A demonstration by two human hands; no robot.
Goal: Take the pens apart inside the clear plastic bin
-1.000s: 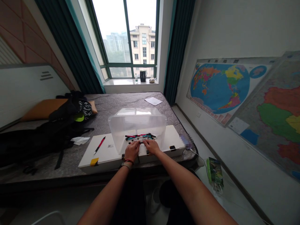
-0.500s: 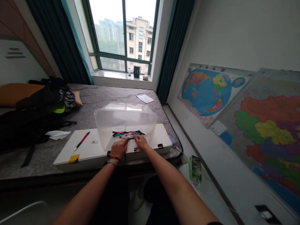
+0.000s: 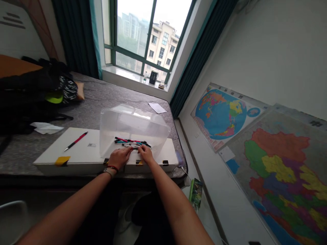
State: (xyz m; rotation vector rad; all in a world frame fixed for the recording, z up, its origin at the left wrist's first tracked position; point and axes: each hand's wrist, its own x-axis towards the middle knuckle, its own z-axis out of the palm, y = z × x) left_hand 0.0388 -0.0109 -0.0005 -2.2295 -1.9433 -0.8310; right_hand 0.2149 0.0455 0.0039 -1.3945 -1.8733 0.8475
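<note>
The translucent plastic storage bin (image 3: 133, 124) lay on its side on a flat white cardboard box (image 3: 84, 154) atop the grey quilted mattress (image 3: 102, 100); its open mouth faced the person, and a loose pile of slim pens (image 3: 134, 141) with red, teal and black barrels rested on its lower wall. The left hand (image 3: 119, 157) and the right hand (image 3: 146, 153) sat close together at the mouth, fingers curled, each pinching one end of a pale slim pen (image 3: 130, 146) held level; a red pen (image 3: 76, 141) lay well apart on the box.
</note>
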